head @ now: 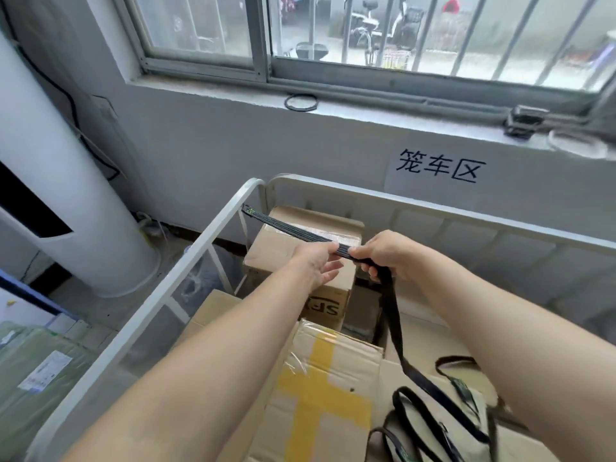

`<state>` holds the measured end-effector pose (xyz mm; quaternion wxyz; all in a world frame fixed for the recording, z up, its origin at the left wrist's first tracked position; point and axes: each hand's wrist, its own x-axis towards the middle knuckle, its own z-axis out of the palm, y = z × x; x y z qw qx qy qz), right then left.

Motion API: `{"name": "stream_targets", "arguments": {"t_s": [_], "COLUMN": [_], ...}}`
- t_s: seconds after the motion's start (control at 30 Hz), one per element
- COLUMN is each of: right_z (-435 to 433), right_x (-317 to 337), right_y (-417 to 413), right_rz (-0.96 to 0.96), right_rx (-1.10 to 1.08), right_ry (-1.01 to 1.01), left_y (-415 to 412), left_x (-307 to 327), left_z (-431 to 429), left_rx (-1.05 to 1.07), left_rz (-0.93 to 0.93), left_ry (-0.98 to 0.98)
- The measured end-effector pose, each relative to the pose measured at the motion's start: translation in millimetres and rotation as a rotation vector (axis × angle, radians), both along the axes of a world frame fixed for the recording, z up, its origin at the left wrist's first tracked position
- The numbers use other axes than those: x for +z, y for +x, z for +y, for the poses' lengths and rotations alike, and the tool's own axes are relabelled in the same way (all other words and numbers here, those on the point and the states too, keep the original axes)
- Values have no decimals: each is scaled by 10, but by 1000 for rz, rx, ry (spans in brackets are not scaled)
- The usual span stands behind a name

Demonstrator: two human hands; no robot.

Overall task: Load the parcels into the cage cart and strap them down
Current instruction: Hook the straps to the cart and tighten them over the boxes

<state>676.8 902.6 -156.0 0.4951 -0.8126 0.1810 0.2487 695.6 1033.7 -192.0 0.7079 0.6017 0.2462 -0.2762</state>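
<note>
A black strap (286, 226) runs taut from the far left corner of the white cage cart (206, 238) to my hands. My left hand (316, 261) pinches the strap from the left. Right beside it, my right hand (390, 255) is closed around the same strap, whose loose end hangs down and coils over the boxes at the lower right (430, 401). Inside the cart stand several cardboard parcels: a tall box (313, 228) under the strap, and a box with yellow tape (320, 391) in front.
The cart stands against a grey wall below a barred window (366, 35), next to a paper sign (440, 168). A white cylindrical unit (66, 195) stands to the left. Green wrapped packages (36, 371) lie at the lower left.
</note>
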Motion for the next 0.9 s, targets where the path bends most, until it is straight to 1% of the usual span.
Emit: {"name": "stream_targets", "arguments": {"t_s": [0.13,0.3,0.5,0.67,0.77,0.9], "right_z": [-586,-1378,-2154,-2511,-2736,-3059], "right_x": [262,602,925,1150,1305,1524], "right_y": [-554,-1335,-2022,-2351,-2537,-2775], "right_rz": [16,4,-36,-70,-80,-91], "right_rx": [33,73,41,-4,-40,-86], "right_ry": [-25,-105,-164,-211,-253,-242], "left_y": [-481,-1117,-1687,-1974,-2030,-2109], "left_x": [217,399,585,809,872,903], "left_z": [-542,-1266,-2024,-2474,-2679,-2908], "left_rx": [-17,-42,-75,-137,-140,-146], "left_rz": [12,-23,-70,-92,-108,-137], "left_ry": [-80,-78,-111,-134,-134,-149]}}
